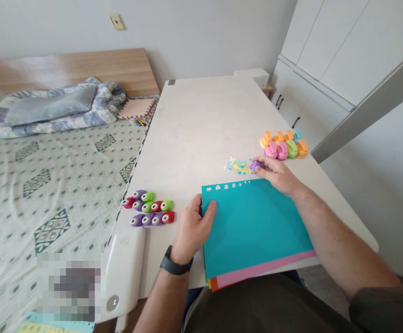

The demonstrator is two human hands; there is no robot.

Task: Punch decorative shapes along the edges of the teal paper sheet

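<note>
My right hand [277, 175] was closed around a small purple punch [256, 165], fingertips wrapped over it, just past the top edge of the teal sheet [253, 222], at about one o'clock from its middle. My left hand [192, 229] gripped that sheet's nine-o'clock edge, thumb on top, fingers curled at the rim. A row of cut-out shapes [227, 186] ran along the top edge, and a scatter of paper bits [238, 165] lay at the punch's nine o'clock. To work well here, I judged, the left hand had to pin the sheet flat while the punch met the edge squarely. Pastel punches [284, 144] sat further out at one o'clock on the table [201, 125]; the purple, green and red punches [150, 208] sat at nine.
</note>
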